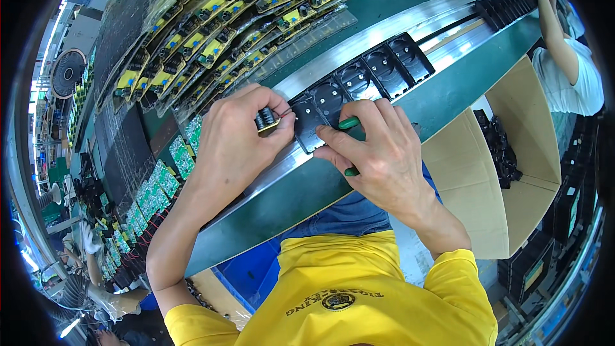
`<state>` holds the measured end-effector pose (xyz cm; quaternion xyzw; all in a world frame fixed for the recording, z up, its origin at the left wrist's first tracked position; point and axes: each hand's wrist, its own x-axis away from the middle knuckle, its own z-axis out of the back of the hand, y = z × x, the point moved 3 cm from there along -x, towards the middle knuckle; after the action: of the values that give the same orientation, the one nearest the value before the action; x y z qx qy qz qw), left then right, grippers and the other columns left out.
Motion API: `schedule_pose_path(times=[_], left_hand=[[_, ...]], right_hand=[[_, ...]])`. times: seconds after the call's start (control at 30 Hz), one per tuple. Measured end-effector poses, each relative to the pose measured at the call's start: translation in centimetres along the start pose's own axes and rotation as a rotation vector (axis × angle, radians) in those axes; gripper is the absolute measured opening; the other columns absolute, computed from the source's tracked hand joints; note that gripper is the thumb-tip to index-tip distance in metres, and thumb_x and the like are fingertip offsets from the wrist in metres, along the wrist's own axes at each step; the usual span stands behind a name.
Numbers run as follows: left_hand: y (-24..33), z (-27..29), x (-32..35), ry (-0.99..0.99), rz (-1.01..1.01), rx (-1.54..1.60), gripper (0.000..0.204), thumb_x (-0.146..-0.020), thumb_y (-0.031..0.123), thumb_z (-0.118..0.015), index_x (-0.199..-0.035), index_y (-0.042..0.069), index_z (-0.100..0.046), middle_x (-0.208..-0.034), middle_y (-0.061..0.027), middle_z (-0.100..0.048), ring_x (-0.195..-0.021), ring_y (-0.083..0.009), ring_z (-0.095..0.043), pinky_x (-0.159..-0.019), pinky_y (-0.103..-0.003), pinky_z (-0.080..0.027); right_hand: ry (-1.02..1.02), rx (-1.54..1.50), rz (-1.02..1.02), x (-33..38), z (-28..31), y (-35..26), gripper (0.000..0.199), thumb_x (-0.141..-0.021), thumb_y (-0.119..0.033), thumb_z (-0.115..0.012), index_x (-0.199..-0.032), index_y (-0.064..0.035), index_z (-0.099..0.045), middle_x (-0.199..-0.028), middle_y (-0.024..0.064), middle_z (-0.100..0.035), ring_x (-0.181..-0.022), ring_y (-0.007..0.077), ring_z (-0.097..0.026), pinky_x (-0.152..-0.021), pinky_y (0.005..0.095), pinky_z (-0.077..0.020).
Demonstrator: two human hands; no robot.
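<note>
My left hand (pixel 234 138) pinches a small circuit board (pixel 266 119) with a yellow and black part and thin red wires, held at the left edge of a black plastic housing (pixel 307 125). My right hand (pixel 378 150) grips a green-handled tool (pixel 349 123) and rests its fingertips on that same housing. The housing is the nearest one in a row of black housings (pixel 384 67) lying on a shiny metal track (pixel 448 9) that runs along the green bench (pixel 442 99).
Clear trays of yellow and black boards (pixel 211 22) cover the bench beyond the track. Green circuit boards (pixel 157 189) lie at the left. An open cardboard box (pixel 512 154) with black parts stands at my right. A person in white (pixel 567 67) works at the far right; a gloved hand (pixel 90 240) shows lower left.
</note>
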<state>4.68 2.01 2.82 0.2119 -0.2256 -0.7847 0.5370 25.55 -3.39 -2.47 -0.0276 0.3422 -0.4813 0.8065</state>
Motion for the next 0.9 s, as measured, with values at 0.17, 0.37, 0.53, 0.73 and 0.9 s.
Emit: schedule_pose_path(times=[0.17,0.37,0.53,0.73,0.9], left_hand=[[0.1,-0.3,0.1,-0.026,0.019,0.062,0.009,-0.089,0.002,-0.081,-0.094,-0.003,-0.076,-0.091,-0.0066,-0.078,-0.078,-0.0191,-0.066,-0.078,-0.031,-0.054],[-0.5,-0.1,0.2,-0.065,-0.002,-0.001,0.009,-0.092,0.004,-0.080,-0.100,0.001,-0.078,-0.098,-0.0057,-0.079,-0.080,-0.0242,-0.069,-0.078,-0.035,-0.056],[-0.9,0.8,0.5,-0.119,-0.158,-0.116,0.009,-0.097,0.007,-0.077,-0.105,0.007,-0.080,-0.104,-0.0019,-0.076,-0.084,-0.0257,-0.071,-0.078,-0.037,-0.057],[-1.4,0.5,-0.1,-0.104,-0.376,-0.226,0.010,-0.097,0.007,-0.076,-0.105,0.012,-0.080,-0.107,0.0023,-0.072,-0.090,-0.0207,-0.070,-0.076,-0.034,-0.056],[-1.9,0.2,0.2,-0.025,-0.463,-0.275,0.011,-0.094,0.008,-0.076,-0.103,0.015,-0.079,-0.106,0.0036,-0.071,-0.090,-0.0186,-0.069,-0.073,-0.032,-0.055]], right_hand=[[-0.007,0.015,0.002,0.0,0.1,-0.1,0.022,-0.090,-0.031,-0.094,-0.106,-0.0180,-0.090,-0.115,0.0031,-0.064,-0.097,0.0215,-0.057,-0.084,0.0346,-0.0516],[0.025,-0.050,0.016,-0.6,0.9,-0.3,0.035,-0.093,-0.034,-0.092,-0.123,-0.0179,-0.086,-0.112,0.0045,-0.064,-0.092,0.0202,-0.057,-0.079,0.0330,-0.0504],[0.123,-0.718,-0.179,-4.1,2.7,-1.2,0.041,-0.104,-0.041,-0.078,-0.132,-0.0114,-0.079,-0.101,0.0052,-0.063,-0.082,0.0169,-0.054,-0.072,0.0309,-0.0461],[0.279,-1.561,-0.530,-9.1,-1.2,-0.6,0.045,-0.115,-0.048,-0.054,-0.118,-0.0057,-0.069,-0.085,0.0029,-0.058,-0.073,0.0129,-0.048,-0.067,0.0285,-0.0386],[0.348,-1.822,-0.572,-9.7,-4.4,0.3,0.044,-0.117,-0.048,-0.047,-0.105,-0.0083,-0.063,-0.082,0.0013,-0.053,-0.071,0.0123,-0.044,-0.065,0.0283,-0.0365]])
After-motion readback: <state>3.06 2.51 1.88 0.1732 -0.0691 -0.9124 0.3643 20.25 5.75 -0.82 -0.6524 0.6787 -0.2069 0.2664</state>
